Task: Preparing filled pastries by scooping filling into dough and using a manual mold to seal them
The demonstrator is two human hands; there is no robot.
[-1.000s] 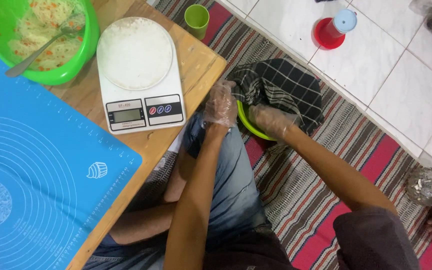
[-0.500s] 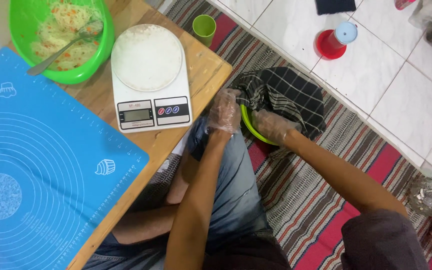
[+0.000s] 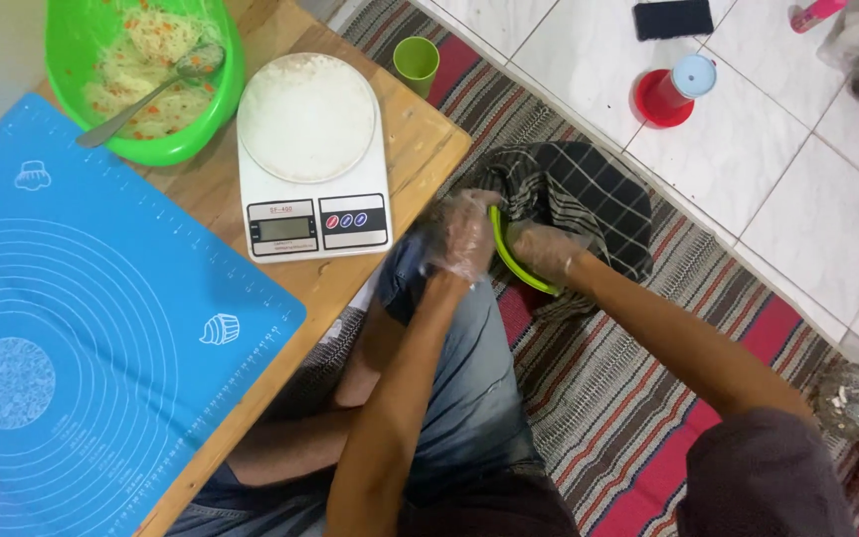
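Both my hands wear clear plastic gloves and meet at a green bowl [image 3: 517,275] on the striped rug beside the table. A dark checked cloth [image 3: 574,194] covers most of the bowl, so only its near rim shows. My left hand [image 3: 457,237] curls at the rim and the cloth's edge. My right hand [image 3: 546,250] reaches into the bowl, and its fingertips are hidden under the cloth. What the bowl holds is not visible.
The low wooden table [image 3: 420,149] carries a white kitchen scale [image 3: 312,214] with a white plate [image 3: 306,117], a blue baking mat [image 3: 82,328], and a green bowl of shredded filling [image 3: 151,60] with a spoon [image 3: 141,94]. On the floor stand a green cup [image 3: 416,62] and a red container [image 3: 670,91].
The view has shifted slightly across the table. Both hands stay at the covered bowl, and my left hand has come closer to its rim.
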